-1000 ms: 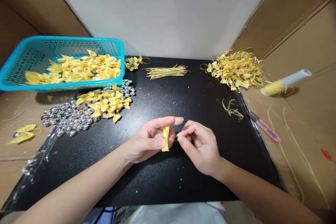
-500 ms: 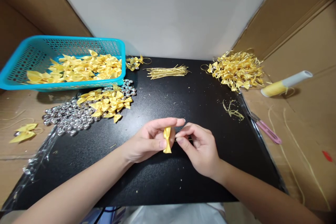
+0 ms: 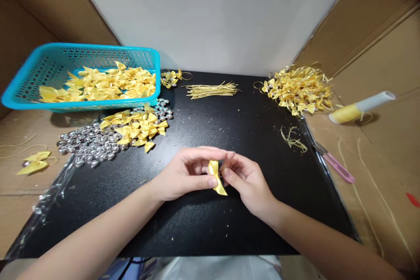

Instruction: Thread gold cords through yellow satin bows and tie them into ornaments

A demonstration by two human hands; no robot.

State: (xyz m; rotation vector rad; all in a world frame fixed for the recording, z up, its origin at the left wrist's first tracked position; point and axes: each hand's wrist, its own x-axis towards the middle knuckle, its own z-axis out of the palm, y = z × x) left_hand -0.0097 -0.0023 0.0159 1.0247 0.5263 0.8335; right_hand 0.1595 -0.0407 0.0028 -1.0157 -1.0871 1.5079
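Observation:
A yellow satin ribbon bow (image 3: 220,187) is pinched upright between the thumb and fingers of my left hand (image 3: 183,173), above the black tabletop. My right hand (image 3: 247,179) is closed at the bow's right side, its thumb and forefinger on a thin gold cord (image 3: 221,174) of which only a sliver shows. The fingertips of both hands meet just over the bow. Behind them lies a bundle of cut gold cords (image 3: 213,90). Loose yellow bows (image 3: 139,127) rest on a heap of silver beads (image 3: 92,143) to the left.
A blue plastic basket (image 3: 82,106) of yellow bows stands at the back left. Finished bows with cord loops (image 3: 298,89) are piled at the back right. Cord scraps (image 3: 293,140), pink-handled scissors (image 3: 337,167) and a grey-and-yellow tube (image 3: 362,107) lie along the right side.
My right hand has come left, up against the bow, closing the gap between the hands. The bow has tilted, its lower end now pointing right. The view has shifted slightly.

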